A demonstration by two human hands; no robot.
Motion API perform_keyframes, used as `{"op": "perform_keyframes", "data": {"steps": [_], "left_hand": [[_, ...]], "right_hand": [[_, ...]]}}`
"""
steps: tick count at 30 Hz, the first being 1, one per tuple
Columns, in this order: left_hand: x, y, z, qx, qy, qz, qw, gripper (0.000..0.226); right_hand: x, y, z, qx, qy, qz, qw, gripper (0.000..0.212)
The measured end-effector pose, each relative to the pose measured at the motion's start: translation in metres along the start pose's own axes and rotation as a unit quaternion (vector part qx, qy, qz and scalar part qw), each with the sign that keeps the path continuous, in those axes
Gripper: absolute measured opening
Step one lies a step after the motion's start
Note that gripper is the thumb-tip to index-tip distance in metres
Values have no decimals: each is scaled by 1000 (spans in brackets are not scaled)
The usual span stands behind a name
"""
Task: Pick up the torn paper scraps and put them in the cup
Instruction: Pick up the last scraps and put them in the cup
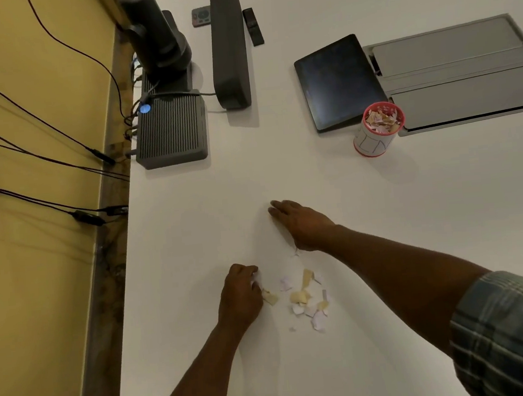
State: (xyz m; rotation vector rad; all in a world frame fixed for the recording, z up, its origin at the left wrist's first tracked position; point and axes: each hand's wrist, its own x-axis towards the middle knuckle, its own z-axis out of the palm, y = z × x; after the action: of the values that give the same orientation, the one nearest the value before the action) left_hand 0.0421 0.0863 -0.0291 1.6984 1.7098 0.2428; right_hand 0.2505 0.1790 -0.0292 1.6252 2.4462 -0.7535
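Pinching white scraps in my left grip (242,290), fingers curled tight round them, knuckles on the white bench (331,175). Right grip (301,222) is flat, fingers straight and together, palm down on the bench, just far of the scrap pile. Torn paper scraps (304,295), white and tan, lie loose between my two hands, near me; one tan bit touches my left hand. Cup (376,131), red-rimmed, stands upright far right, well apart from the pile, already heaped with scraps, just beside a dark tablet (338,80). Grey ribbed box (172,129) with cables sits far left near the bench edge.
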Motion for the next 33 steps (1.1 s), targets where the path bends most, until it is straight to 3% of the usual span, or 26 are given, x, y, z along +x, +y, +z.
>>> {"op": "perform_keyframes", "data": {"steps": [9, 16, 19, 22, 24, 29, 33], "left_hand": [[-28, -4, 18, 4, -20, 50, 999, 43], [-39, 10, 43, 118, -107, 95, 983, 100], [-33, 15, 44, 165, -126, 117, 971, 114], [-33, 16, 44, 191, -138, 154, 960, 92], [-37, 15, 46, 192, -131, 175, 957, 69], [-62, 13, 54, 154, -64, 201, 965, 16], [-77, 7, 58, 139, -16, 173, 975, 12]], "right_hand": [[-58, -19, 37, -29, 29, -39, 998, 49], [-134, -25, 66, 17, 11, -35, 999, 44], [-154, -29, 68, 35, 1, -6, 999, 53], [-164, -35, 68, 47, -44, 33, 997, 86], [-165, -44, 71, 38, -58, 37, 997, 91], [-169, -58, 87, 0, -18, -8, 1000, 56], [-175, -59, 97, -34, 37, -56, 997, 35]]}}
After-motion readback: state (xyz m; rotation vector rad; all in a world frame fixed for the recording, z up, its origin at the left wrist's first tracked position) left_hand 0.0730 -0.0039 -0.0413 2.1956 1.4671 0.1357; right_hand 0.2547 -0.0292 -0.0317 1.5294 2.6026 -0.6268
